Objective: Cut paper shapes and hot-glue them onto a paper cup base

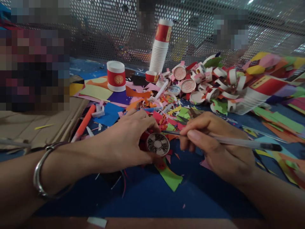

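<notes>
My left hand [135, 136] closes its thumb and fingers around the edge of a cut-down paper cup bottom [158, 144]. Its round white face carries black drawn marks around a pale centre. A green paper strip [170, 175] sticks out just below it; whether the two are joined cannot be made out. My right hand [214, 144] pinches a pen [234, 141] with a clear barrel and a dark end. The pen's point lies close to the upper right rim of the cup bottom; whether it touches is unclear.
Colourful paper scraps [166, 117] lie heaped behind my hands. Farther back stand a red-and-white paper cup [116, 76] and a tall cup stack [159, 52]. Cut cup pieces [202, 79] pile at right, beside a tilted stack [259, 93]. Cardboard [59, 124] and an orange marker [84, 122] lie left.
</notes>
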Available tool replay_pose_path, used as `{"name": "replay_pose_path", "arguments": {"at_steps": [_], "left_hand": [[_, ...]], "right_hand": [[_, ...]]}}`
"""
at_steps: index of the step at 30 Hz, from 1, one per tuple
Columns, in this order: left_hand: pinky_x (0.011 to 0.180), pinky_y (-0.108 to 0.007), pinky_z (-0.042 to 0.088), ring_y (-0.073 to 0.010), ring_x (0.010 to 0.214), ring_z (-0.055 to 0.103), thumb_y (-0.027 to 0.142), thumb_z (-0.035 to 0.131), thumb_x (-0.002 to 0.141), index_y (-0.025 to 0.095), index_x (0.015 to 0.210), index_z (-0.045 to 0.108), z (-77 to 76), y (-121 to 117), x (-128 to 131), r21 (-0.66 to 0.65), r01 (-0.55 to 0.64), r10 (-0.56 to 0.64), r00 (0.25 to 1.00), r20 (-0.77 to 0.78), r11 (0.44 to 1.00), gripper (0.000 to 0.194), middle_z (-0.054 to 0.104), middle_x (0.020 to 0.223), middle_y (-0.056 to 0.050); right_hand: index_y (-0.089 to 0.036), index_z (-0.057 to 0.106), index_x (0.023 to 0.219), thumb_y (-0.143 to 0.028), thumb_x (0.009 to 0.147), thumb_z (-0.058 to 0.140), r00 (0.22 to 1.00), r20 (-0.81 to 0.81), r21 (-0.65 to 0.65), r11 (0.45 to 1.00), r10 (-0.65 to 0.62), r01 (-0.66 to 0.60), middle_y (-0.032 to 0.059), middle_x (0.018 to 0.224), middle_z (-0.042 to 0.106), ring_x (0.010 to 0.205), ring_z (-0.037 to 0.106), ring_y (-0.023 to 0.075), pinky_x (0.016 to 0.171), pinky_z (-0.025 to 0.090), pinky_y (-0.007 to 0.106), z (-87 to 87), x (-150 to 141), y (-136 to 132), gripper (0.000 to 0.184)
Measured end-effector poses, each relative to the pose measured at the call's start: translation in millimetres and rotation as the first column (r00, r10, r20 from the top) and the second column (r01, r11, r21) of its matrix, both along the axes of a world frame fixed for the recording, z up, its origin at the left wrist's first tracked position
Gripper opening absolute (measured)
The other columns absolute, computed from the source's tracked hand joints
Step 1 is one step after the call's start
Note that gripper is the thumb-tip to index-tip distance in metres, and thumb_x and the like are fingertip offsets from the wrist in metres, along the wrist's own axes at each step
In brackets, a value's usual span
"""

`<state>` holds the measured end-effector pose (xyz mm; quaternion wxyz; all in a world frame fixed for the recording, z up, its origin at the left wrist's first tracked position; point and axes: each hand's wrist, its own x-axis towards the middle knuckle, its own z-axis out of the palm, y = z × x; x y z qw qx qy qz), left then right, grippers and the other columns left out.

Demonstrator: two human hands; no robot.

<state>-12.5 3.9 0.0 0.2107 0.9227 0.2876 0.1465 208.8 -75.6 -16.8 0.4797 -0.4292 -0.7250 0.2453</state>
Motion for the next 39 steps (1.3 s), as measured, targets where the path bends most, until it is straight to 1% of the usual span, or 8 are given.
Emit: {"name": "replay_pose_path", "arguments": {"at_steps": [5,10,20,23,26,31,35,39], "left_hand": [[0.094,-0.044,0.045,-0.0289,0.11,0.053,0.029,0.078,0.07,0.021,0.104,0.063,7.2,-3,1,0.127,-0.06,0.049,0.995,0.084,0.99,0.038,0.061,0.107,-0.005],[0.097,-0.042,0.045,-0.0266,0.113,0.053,0.028,0.081,0.074,0.02,0.108,0.059,10.1,-5,1,0.284,-0.136,0.068,0.969,0.239,0.949,0.041,0.058,0.115,-0.008],[0.102,-0.041,0.047,-0.0248,0.117,0.054,0.017,0.081,0.075,0.019,0.117,0.058,6.1,-7,3,0.439,-0.061,-0.091,0.944,0.316,0.896,0.048,0.057,0.119,-0.01],[0.099,-0.041,0.05,-0.0253,0.117,0.055,0.022,0.084,0.073,0.019,0.12,0.055,3.8,-7,5,0.294,-0.102,-0.021,0.921,0.388,0.95,0.056,0.058,0.12,-0.009],[0.093,-0.04,0.053,-0.024,0.111,0.061,0.033,0.083,0.076,0.02,0.131,0.046,2.5,-3,7,-0.11,-0.074,0.119,0.862,0.492,0.991,0.068,0.059,0.124,-0.01],[0.086,-0.035,0.053,-0.0179,0.091,0.067,0.038,0.078,0.081,0.016,0.109,0.062,3.2,3,10,-0.626,0.034,0.304,0.853,0.424,0.779,0.039,0.07,0.102,-0.005],[0.087,-0.031,0.052,-0.0158,0.093,0.067,0.031,0.082,0.077,0.016,0.103,0.066,3.4,2,10,-0.741,0.08,0.401,0.8,0.447,0.667,0.034,0.072,0.099,-0.003],[0.076,-0.027,0.052,-0.0139,0.085,0.066,0.03,0.084,0.075,0.017,0.104,0.067,4.4,1,9,-0.781,0.069,0.498,0.734,0.461,0.621,0.036,0.074,0.098,-0.003]], "right_hand": [[-0.021,0.066,0.098,-0.03,0.102,0.054,0.961,-0.242,0.008,0.991,-0.131,0.137,0.0024,0.08,0.07,0.059,0.061,0.014,0.051,0.046,0.03,1.4,-2,6,0.015],[-0.022,0.065,0.104,-0.039,0.102,0.053,0.964,-0.17,0.004,0.978,-0.206,0.21,0.0033,0.089,0.07,0.066,0.062,0.0137,0.055,0.049,0.028,3.1,0,12,0.021],[-0.023,0.062,0.098,-0.037,0.086,0.076,0.99,-0.127,-0.083,0.995,-0.067,0.057,0.0008,0.089,0.066,0.076,0.062,0.0146,0.064,0.05,0.026,1.3,-2,18,0.023],[-0.022,0.061,0.097,-0.036,0.086,0.075,0.987,-0.149,-0.088,0.995,-0.061,0.048,0.0007,0.088,0.065,0.075,0.061,0.0142,0.064,0.049,0.026,1.0,-3,19,0.023],[-0.022,0.061,0.097,-0.036,0.087,0.074,0.987,-0.143,-0.092,0.994,-0.077,0.064,0.0,0.086,0.064,0.07,0.059,0.0124,0.062,0.048,0.025,2.0,-2,18,0.022],[-0.021,0.061,0.098,-0.035,0.089,0.072,0.99,-0.132,-0.094,0.995,-0.055,0.042,-0.0003,0.087,0.063,0.07,0.057,0.0113,0.062,0.047,0.025,3.3,1,17,0.02],[-0.021,0.062,0.099,-0.035,0.091,0.071,0.987,-0.15,-0.074,0.996,-0.063,0.052,-0.0002,0.087,0.063,0.072,0.057,0.0111,0.064,0.047,0.024,2.8,3,19,0.019],[-0.02,0.061,0.098,-0.035,0.091,0.069,0.979,-0.186,-0.112,0.992,-0.086,0.065,-0.0012,0.081,0.061,0.066,0.053,0.0099,0.06,0.044,0.023,2.6,5,20,0.019]]}}
